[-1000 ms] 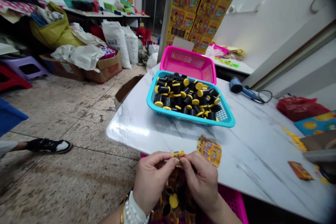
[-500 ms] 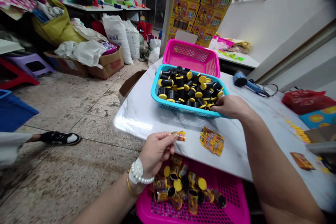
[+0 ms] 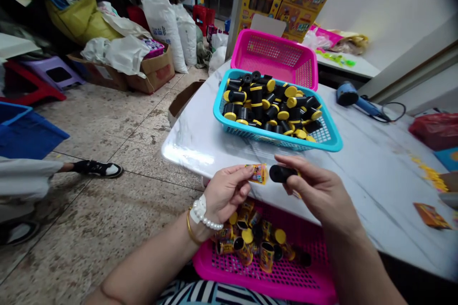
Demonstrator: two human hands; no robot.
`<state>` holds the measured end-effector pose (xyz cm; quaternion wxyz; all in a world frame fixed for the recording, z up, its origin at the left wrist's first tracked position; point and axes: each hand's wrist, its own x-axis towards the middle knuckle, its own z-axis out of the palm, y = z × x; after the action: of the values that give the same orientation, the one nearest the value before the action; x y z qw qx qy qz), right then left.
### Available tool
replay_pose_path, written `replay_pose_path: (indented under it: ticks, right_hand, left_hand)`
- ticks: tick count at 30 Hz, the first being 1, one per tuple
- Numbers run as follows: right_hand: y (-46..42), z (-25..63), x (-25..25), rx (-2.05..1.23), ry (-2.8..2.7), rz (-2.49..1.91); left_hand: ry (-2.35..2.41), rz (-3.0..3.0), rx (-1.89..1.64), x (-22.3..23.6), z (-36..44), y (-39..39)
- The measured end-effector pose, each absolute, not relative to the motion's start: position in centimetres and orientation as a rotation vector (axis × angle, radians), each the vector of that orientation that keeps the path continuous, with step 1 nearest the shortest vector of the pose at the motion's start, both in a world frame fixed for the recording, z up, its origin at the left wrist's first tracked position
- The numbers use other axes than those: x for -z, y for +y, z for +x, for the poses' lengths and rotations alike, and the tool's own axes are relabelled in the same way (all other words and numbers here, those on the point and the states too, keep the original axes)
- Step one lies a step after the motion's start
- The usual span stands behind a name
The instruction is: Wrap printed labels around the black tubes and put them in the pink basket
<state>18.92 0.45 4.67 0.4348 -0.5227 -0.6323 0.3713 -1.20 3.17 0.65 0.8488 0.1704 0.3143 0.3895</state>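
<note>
While the left hand [image 3: 226, 190] pinches a sleeve [image 3: 258, 174] between thumb and forefinger, its other fingers loosely curled, the right hand [image 3: 322, 193] grips a tube [image 3: 282, 174] between thumb and fingers. Both items are raised near the table's front edge, sleeve left, tube right, ends facing with a narrow gap between them.

Sleeve: small, flattish, thin glossy film; yellow-orange with multicoloured print, lettering too small to read. Tube: plain black cylinder, lying roughly sideways, round end toward the sleeve; far end hidden by the fingers. A sliver of yellow shows below them; cannot tell what it belongs to.

Surroundings, left to right. Blue bin [image 3: 32, 136]: smooth-sided plastic. Floor [image 3: 118, 219]: speckled, stained, with straight joints. Bracelet [image 3: 212, 223] on the left wrist: round, pearly white beads. Pink basket [image 3: 286, 275], below the table edge: perforated plastic, holding printed tubes [image 3: 266, 256], several with yellow caps. Teal basket [image 3: 279, 140], on the table: latticed walls, heaped with black, yellow-capped tubes at all angles. Blue tool [image 3: 346, 95]: rounded head, dark cord. Table [image 3: 372, 190]: white, grey-veined, glossy.
</note>
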Motion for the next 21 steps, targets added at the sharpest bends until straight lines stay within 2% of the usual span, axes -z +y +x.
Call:
replay_pose_path:
  ticks: [4,11,14,21]
  right_hand:
    - [0.4,18.3,-3.2,-0.993,-1.456,-1.35]
    - [0.2,18.4,-3.3,-0.686,-1.777,-1.463]
    - [0.0,18.0,-3.3,-0.577,-1.745,-1.444]
    - [-0.1,16.9,-2.3,-0.693,-1.689,-1.443]
  left_hand:
    - [0.637,0.365,-0.852,-0.6,-0.9,3.1]
    - [0.732,0.574,-0.796,-0.1,-1.2,2.9]
    - [0.751,0.665,-0.785,-0.1,-1.3,2.9]
    - [0.79,0.698,-0.821,0.1,-1.5,3.1]
